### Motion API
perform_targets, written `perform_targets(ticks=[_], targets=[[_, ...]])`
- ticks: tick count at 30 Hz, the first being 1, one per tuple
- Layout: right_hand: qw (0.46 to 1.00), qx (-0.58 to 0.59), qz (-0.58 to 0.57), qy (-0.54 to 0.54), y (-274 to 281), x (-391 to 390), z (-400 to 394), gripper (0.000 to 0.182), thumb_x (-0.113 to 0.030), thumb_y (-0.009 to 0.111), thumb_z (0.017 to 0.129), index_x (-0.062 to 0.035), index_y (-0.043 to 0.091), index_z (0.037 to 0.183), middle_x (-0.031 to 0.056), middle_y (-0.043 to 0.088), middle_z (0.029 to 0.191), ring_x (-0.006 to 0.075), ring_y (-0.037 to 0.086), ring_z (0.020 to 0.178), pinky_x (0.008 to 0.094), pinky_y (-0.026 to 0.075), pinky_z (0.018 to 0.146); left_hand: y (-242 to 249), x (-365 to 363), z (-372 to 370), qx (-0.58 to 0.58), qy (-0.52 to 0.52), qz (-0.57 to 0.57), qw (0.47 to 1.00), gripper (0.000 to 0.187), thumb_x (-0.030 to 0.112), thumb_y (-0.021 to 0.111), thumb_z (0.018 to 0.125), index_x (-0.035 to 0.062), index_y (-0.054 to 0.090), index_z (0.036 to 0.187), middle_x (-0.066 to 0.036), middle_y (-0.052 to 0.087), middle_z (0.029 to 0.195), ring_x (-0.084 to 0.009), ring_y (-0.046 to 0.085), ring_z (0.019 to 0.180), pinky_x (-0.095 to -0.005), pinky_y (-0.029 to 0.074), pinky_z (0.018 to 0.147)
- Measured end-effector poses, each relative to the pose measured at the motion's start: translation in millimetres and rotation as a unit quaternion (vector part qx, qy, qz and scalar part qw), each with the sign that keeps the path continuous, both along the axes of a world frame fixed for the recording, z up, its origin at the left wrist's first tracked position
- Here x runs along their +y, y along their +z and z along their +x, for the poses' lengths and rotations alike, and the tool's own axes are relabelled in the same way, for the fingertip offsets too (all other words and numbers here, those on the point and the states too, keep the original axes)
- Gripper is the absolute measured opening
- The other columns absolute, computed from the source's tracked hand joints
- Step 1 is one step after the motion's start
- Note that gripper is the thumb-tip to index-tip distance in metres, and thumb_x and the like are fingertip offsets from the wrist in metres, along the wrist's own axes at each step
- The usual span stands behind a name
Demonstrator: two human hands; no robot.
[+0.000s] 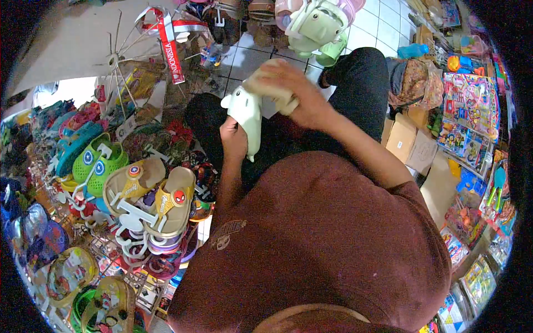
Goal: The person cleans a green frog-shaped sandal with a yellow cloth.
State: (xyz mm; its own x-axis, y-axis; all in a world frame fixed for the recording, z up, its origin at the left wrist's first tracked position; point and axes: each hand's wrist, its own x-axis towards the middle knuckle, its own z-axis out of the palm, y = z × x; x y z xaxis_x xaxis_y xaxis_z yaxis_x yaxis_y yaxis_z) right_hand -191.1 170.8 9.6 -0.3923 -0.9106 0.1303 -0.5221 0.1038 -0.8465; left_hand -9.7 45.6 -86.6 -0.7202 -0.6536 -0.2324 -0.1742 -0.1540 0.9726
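In the middle of the head view, a pale green, animal-faced children's clog (251,119) with a dark eye stands up on its end above my lap. My left hand (234,139) is closed round its lower side. My right hand (280,83) is closed on a beige cloth (286,104), which hangs below the fingers and lies against or just beside the clog's upper part. Blur at the right fingertips hides the exact contact. Light green clogs (316,30) with a similar eye sit beyond my hands.
Tan sandals (172,202) and green clogs (101,161) hang on white hangers at left. A bare spoked metal frame (115,60) carries a red-and-white Indonesia lanyard (169,50). Cardboard boxes (404,139) and packaged toys (472,105) line the right side. White floor tiles (369,19) show ahead.
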Motion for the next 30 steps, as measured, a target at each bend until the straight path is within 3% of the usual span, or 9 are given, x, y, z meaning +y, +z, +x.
perform_targets(ticks=[2,10,12,16,18,22,23,26,30], targets=[[0.984,0.157,0.040,0.070,8,-5,13,0.063,-0.004,0.067,0.066,-0.0228,0.057,0.125,0.0023,0.045,0.140,0.0337,0.032,0.135,0.0465,0.036,0.101,-8,0,-1,0.039,0.006,0.022,0.999,0.026,-0.004,0.048,0.089,0.0005,0.064,0.109,-0.006,0.066,0.101,-0.0129,0.062,0.089,-0.0282,0.050,0.079],[0.948,0.184,0.040,0.257,2,9,25,0.058,-0.015,0.070,0.066,-0.0229,0.058,0.121,-0.0016,0.044,0.141,0.0356,0.023,0.138,0.0521,0.032,0.102,-4,-2,-2,0.067,0.043,0.076,0.994,0.023,0.003,0.051,0.091,-0.0017,0.063,0.110,-0.006,0.066,0.101,-0.0128,0.063,0.086,-0.0280,0.051,0.076],[0.975,0.010,-0.029,0.222,-1,9,28,0.043,-0.016,0.066,0.077,-0.0158,0.059,0.120,0.0063,0.054,0.128,0.0318,0.041,0.128,0.0452,0.037,0.100,-11,-19,0,0.081,0.080,0.134,0.984,0.023,0.003,0.051,0.090,-0.0052,0.061,0.109,-0.011,0.066,0.099,-0.0165,0.065,0.081,-0.0303,0.053,0.075],[0.944,-0.329,0.025,0.004,8,1,31,0.035,-0.021,0.059,0.091,-0.0042,0.056,0.121,0.0091,0.063,0.112,0.0177,0.058,0.104,0.0330,0.045,0.092,-19,-34,11,0.246,0.083,0.465,0.847,0.033,0.012,0.049,0.091,-0.0038,0.052,0.120,-0.018,0.064,0.105,-0.0275,0.066,0.087,-0.0378,0.055,0.078],[0.921,-0.377,0.045,-0.085,13,-10,18,0.036,-0.020,0.060,0.090,-0.0030,0.055,0.122,0.0065,0.064,0.112,0.0150,0.056,0.103,0.0317,0.045,0.092,-10,-21,7,0.204,0.090,0.380,0.898,0.036,0.018,0.050,0.092,-0.0026,0.051,0.122,-0.017,0.062,0.112,-0.0282,0.064,0.093,-0.0375,0.054,0.080],[0.985,-0.149,-0.073,-0.038,-9,-39,-6,0.040,-0.015,0.059,0.088,-0.0094,0.053,0.128,0.0117,0.057,0.126,0.0211,0.052,0.117,0.0346,0.039,0.101,-10,-12,-9,0.192,0.043,0.394,0.898,0.040,0.023,0.049,0.092,-0.0011,0.049,0.124,-0.015,0.061,0.113,-0.0272,0.062,0.096,-0.0370,0.052,0.082],[0.994,-0.042,-0.101,0.012,-16,-45,-7,0.050,-0.014,0.060,0.084,-0.0126,0.048,0.133,0.0135,0.047,0.137,0.0284,0.040,0.131,0.0401,0.028,0.109,-15,-11,-10,0.193,0.035,0.414,0.889,0.041,0.024,0.049,0.092,-0.0007,0.049,0.124,-0.015,0.060,0.113,-0.0270,0.062,0.097,-0.0368,0.052,0.082],[0.984,0.106,0.121,0.077,12,-57,20,0.060,-0.015,0.061,0.079,-0.0130,0.043,0.137,0.0129,0.040,0.143,0.0337,0.030,0.136,0.0433,0.020,0.113,-40,-9,-4,0.192,0.032,0.463,0.865,0.043,0.028,0.048,0.093,0.0005,0.047,0.126,-0.013,0.060,0.114,-0.0262,0.060,0.099,-0.0365,0.051,0.083],[0.988,0.149,0.000,0.037,-33,-51,39,0.068,-0.017,0.064,0.075,-0.0133,0.040,0.138,0.0117,0.035,0.146,0.0347,0.027,0.137,0.0468,0.020,0.112,-57,-9,9,0.276,0.006,0.550,0.789,0.047,0.032,0.047,0.093,0.0023,0.045,0.129,-0.012,0.059,0.113,-0.0259,0.058,0.100,-0.0366,0.049,0.084]])
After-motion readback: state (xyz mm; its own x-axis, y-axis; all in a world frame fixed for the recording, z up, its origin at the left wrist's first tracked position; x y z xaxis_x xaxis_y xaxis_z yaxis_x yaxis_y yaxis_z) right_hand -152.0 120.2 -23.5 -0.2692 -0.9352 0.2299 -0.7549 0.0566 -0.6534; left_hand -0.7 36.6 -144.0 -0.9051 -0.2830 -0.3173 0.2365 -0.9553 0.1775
